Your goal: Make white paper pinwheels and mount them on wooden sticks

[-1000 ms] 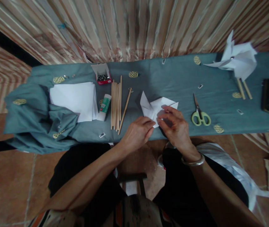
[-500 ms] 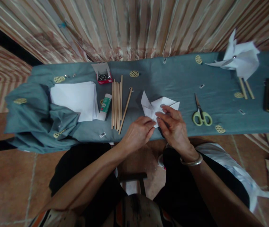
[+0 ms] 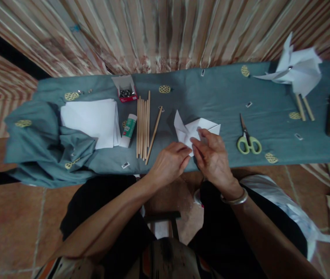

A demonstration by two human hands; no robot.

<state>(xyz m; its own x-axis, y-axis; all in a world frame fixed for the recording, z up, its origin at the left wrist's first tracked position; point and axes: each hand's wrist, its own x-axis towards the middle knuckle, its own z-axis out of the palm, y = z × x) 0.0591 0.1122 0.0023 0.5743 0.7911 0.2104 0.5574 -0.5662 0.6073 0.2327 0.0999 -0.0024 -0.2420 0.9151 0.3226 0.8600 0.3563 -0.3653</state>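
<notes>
Dim, soft shadows, edges warped, slight blur

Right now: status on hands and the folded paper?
Left hand and right hand both pinching the folded white paper on the blue cloth. Scissors right, wooden sticks left, both apart.
</notes>
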